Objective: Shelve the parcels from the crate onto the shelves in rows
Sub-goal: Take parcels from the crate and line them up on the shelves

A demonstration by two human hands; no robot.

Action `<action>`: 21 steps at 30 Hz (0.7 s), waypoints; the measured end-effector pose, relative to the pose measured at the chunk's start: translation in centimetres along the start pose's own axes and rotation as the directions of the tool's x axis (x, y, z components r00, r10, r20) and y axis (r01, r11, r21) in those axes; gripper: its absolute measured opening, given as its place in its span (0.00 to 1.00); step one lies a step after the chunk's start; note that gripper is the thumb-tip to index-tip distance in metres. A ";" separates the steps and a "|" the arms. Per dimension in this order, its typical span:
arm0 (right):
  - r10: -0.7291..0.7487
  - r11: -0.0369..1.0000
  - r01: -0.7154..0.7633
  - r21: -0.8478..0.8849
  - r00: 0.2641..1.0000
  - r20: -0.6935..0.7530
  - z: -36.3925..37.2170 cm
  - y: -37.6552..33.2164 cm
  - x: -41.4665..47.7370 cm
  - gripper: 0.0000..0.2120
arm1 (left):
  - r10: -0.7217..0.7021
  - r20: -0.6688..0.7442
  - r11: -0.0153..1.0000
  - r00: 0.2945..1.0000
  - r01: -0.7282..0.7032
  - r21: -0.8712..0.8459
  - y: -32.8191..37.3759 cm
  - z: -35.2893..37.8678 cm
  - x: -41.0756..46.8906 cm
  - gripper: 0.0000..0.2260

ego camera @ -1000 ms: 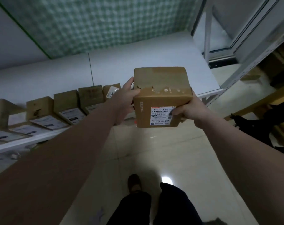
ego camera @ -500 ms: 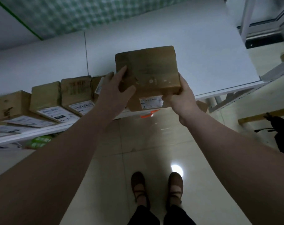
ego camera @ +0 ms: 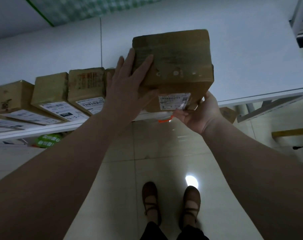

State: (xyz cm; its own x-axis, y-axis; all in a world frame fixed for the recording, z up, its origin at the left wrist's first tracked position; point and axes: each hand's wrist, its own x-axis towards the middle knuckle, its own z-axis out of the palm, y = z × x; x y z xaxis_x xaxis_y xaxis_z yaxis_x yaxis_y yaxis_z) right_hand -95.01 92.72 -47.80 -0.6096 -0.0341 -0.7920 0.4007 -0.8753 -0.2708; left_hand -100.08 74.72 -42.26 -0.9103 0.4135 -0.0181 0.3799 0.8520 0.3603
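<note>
A brown cardboard parcel [ego camera: 175,66] with a white address label on its near face rests at the front edge of the white shelf [ego camera: 251,58]. My left hand [ego camera: 128,85] lies flat against its left side and top, fingers spread. My right hand [ego camera: 201,112] grips its lower right corner from below. To the left, a row of smaller labelled parcels [ego camera: 85,89] stands along the same shelf edge, the nearest one just behind my left hand. The crate is out of view.
The shelf surface to the right of the held parcel is bare white. A green package [ego camera: 47,140] lies on a lower level at the left. Shelf braces [ego camera: 268,108] show at the right. My feet [ego camera: 171,203] stand on glossy tiles.
The parcel has gone up and forward from chest height onto the shelf edge, beside the row. My left hand shifted from the side onto the top-left.
</note>
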 end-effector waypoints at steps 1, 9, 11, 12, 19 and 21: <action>-0.009 1.000 0.009 -0.009 1.000 0.013 0.0 -0.1 0.3 0.29 | -0.004 -0.003 1.000 1.000 0.004 -0.002 0.0 0.0 0.2 0.35; -0.045 0.949 0.022 -0.316 0.997 -0.065 0.7 -0.1 2.2 0.26 | -0.053 -0.107 0.995 0.993 0.044 -0.088 -0.2 0.1 0.4 0.34; -0.050 0.923 0.013 -0.384 0.995 -0.087 1.0 0.0 2.3 0.27 | -0.072 -0.135 0.992 0.988 0.057 -0.110 0.2 0.0 0.2 0.34; -0.059 0.909 0.012 -0.417 0.993 -0.100 1.1 -0.1 2.2 0.28 | -0.078 -0.150 0.992 0.986 0.062 -0.111 0.4 0.0 0.2 0.33; -0.096 0.837 -0.015 -0.547 0.980 -0.175 2.0 -0.7 1.7 0.28 | -0.098 -0.180 0.989 0.979 0.076 -0.127 0.7 0.1 0.2 0.33; -0.098 0.841 -0.016 -0.540 0.978 -0.182 1.9 -0.7 1.7 0.28 | -0.094 -0.169 0.989 0.981 0.073 -0.129 0.7 0.2 0.1 0.33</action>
State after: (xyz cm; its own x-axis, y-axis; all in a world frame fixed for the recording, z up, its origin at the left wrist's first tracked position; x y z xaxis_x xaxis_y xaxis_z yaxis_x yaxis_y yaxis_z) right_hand -97.62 92.33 -47.89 -0.5112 0.1399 -0.8480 0.7168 -0.4750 -0.5105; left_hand -99.93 75.43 -42.16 -0.9566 0.2714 0.1057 0.2883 0.8313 0.4752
